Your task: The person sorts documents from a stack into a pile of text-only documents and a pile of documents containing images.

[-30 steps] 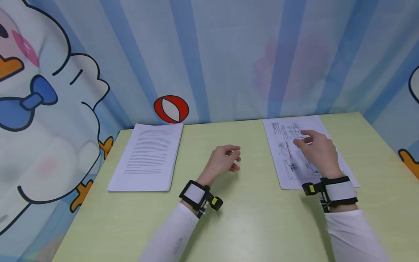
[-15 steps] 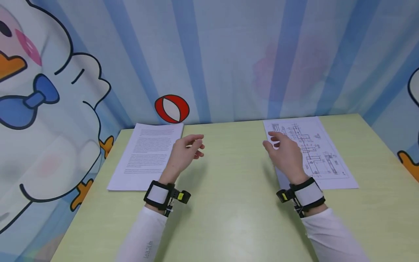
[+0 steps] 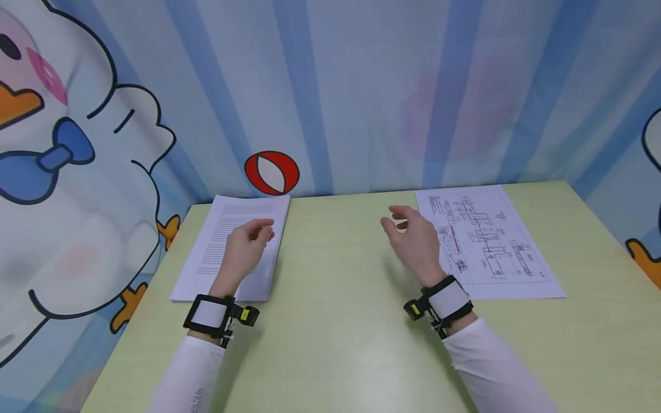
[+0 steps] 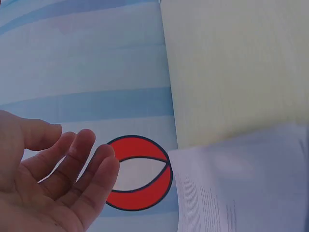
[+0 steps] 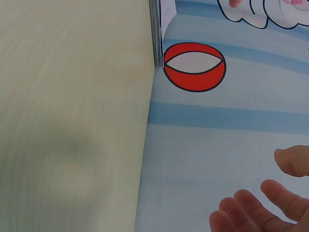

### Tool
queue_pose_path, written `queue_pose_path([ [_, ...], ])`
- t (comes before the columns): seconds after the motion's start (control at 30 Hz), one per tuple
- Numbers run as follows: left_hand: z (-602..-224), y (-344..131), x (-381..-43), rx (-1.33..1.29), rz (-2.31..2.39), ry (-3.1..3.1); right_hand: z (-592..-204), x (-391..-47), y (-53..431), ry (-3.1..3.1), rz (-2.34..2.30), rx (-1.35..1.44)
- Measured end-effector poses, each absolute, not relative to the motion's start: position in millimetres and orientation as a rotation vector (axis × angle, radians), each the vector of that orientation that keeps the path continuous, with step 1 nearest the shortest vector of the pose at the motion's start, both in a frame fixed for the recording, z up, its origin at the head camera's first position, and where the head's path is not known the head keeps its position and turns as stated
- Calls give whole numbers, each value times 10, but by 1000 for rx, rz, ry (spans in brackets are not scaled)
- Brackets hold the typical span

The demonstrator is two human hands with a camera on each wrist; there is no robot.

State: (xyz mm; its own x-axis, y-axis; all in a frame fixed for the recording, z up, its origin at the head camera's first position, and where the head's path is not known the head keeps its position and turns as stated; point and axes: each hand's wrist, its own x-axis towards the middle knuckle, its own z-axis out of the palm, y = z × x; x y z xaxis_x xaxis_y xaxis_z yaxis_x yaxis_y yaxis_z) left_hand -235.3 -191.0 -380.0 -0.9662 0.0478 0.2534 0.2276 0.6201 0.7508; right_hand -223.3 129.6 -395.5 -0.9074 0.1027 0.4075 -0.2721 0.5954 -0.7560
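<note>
A stack of printed paper [image 3: 227, 212] lies at the table's left, lines of text on its top sheet. Above its right part hovers my left hand [image 3: 242, 252], fingers loosely bent and holding nothing; the left wrist view shows the same relaxed hand [image 4: 67, 179] apart from the stack [image 4: 251, 193]. At the right lies a sheet with technical drawings [image 3: 485, 229]. Just left of that sheet, over the table, is my right hand [image 3: 415, 241], its fingers loosely curved around nothing. In the right wrist view its fingertips [image 5: 246, 198] touch nothing.
The pale yellow table [image 3: 335, 321] ends at the back against a blue striped curtain [image 3: 356, 103]. A red and white ball [image 3: 272, 172] is printed on the curtain. Each wrist wears a strapped camera, such as the left one [image 3: 247, 315].
Both hands have moved left. The left hand went from the table's middle to over the paper stack; the right hand left the space above the drawing sheet. The papers stayed in place.
</note>
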Motion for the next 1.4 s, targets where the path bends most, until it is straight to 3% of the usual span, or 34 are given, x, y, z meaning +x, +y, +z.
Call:
queue_pose_path([
  [0.33, -3901, -2459, -2307, -132, -908, -2748, -4065, -2311, 851, -2536, 1306, 206],
  [0.6, -4000, -2828, -2312, 120, -745, -2906, -4174, -2365, 665, -2551, 1440, 257],
  [1.1, -4178, -3029, -2456, 305, -687, -3141, -4351, -2345, 56, -2627, 1754, 477],
  [1.4, -4243, -3093, -2457, 268, -550, -3116, -4419, -2302, -223, -2669, 2083, 389],
])
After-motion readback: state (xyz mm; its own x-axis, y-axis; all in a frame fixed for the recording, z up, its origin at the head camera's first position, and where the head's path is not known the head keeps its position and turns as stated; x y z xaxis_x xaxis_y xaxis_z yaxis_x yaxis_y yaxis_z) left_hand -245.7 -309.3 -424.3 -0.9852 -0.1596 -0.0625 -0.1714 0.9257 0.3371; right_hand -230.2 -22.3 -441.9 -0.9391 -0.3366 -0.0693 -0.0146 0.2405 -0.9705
